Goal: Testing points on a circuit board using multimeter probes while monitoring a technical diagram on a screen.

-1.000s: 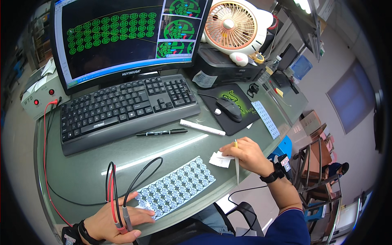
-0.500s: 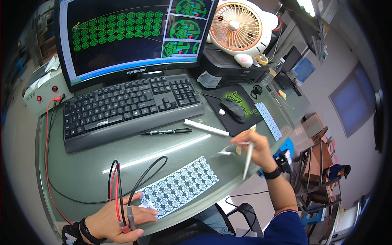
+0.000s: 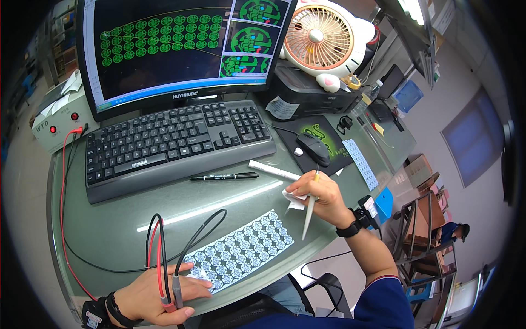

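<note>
Near the front edge of the desk lies a white panel point(image 3: 241, 252) printed with rows of round, dark-patterned circuit boards. My left hand point(image 3: 150, 293) rests with its fingers stretched over the panel's left end. Two test probes point(image 3: 176, 290), one red and one grey-black, stand between its thumb and fingers; their tips are hidden. Beyond the panel's right end, my right hand point(image 3: 324, 197) is closed in a pinch around a slender white pen-like tool point(image 3: 309, 219), its tapered end pointing down. A crumpled piece of white paper or tissue point(image 3: 294, 202) is held in the same fingers.
A black keyboard point(image 3: 181, 142) stands before a monitor point(image 3: 181, 55). A black marker point(image 3: 223, 176) and a white marker point(image 3: 271, 169) lie nearby. A mouse point(image 3: 312, 148), a second panel point(image 3: 360, 164) and a fan point(image 3: 318, 35) are at right. Cables loop from a box point(image 3: 63, 123).
My right hand has moved left, closer to the panel, bringing the white tool and the crumpled white piece with it. My left hand stays where it was, on the panel.
</note>
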Tool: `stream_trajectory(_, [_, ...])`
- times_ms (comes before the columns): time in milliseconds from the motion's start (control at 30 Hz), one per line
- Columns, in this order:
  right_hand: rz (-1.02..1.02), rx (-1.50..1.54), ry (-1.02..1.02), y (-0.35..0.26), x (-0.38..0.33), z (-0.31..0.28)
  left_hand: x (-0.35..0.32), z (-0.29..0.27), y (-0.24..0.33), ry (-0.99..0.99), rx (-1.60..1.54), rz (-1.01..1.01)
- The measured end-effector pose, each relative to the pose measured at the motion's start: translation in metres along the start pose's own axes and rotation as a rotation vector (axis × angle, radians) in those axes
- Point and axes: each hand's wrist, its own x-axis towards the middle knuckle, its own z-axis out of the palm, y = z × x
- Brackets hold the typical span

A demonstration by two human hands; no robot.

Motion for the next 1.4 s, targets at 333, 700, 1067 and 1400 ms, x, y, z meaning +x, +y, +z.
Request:
stream_trajectory(333, [-0.074,0.074,0.021,-0.008,0.011,0.025,0.0,0.001,-0.002,0.036,0.006,0.024])
stream_trajectory(700, [-0.032,0.165,-0.077,-0.004,0.012,0.034,0.0,0.001,-0.002,0.021,-0.001,0.026])
stream_trajectory(1067, [0.006,0.001,-0.282,-0.006,0.013,0.007,0.001,0.0,-0.002,0.009,0.017,0.031])
stream_trajectory(1400, [-0.027,-0.061,-0.324,-0.013,0.015,-0.003,0.002,0.001,-0.001,0.004,-0.004,0.023])
